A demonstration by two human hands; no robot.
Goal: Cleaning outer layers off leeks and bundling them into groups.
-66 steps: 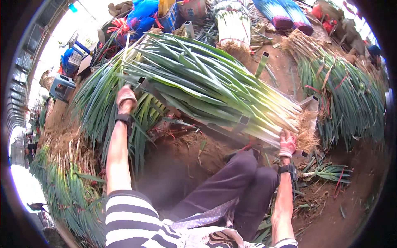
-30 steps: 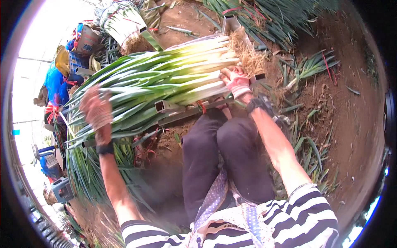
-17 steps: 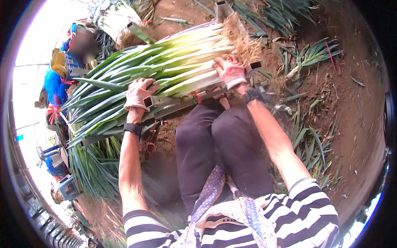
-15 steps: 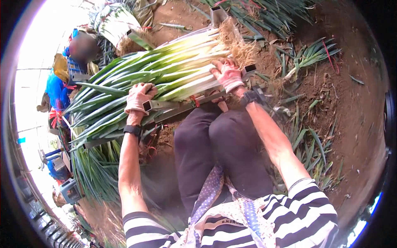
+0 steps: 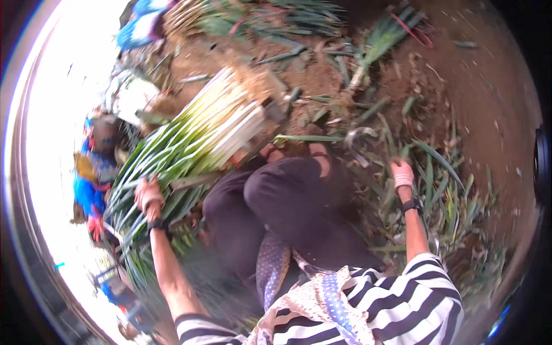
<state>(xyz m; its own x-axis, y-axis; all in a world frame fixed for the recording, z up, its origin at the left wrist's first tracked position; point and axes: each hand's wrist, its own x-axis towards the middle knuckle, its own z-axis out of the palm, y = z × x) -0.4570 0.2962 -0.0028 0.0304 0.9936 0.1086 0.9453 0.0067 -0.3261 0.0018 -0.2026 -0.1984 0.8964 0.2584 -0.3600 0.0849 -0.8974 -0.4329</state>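
Note:
A big bundle of green onions (image 5: 201, 135) with white stalks and long green leaves lies slantwise on a low rack in front of my knees. My left hand (image 5: 148, 195), in a pale glove with a dark wrist band, rests on the leafy end and grips it. Out to the right, away from the bundle, my right hand (image 5: 402, 173) wears a pink and white glove. It hovers just above loose green onions (image 5: 443, 195) on the soil. The picture is too blurred to show its fingers. My dark trousers (image 5: 282, 207) fill the middle.
A curved metal tool (image 5: 359, 138) lies on the brown soil beyond my knees. More green onion heaps (image 5: 270, 20) lie at the top. A person in blue clothes (image 5: 92, 172) crouches at the far left behind the bundle. Bare soil (image 5: 489, 103) stretches to the right.
My right hand has let go of the bundle's root end and swung out to the right over the loose onions. My left hand has stayed on the leaves. My view has turned right.

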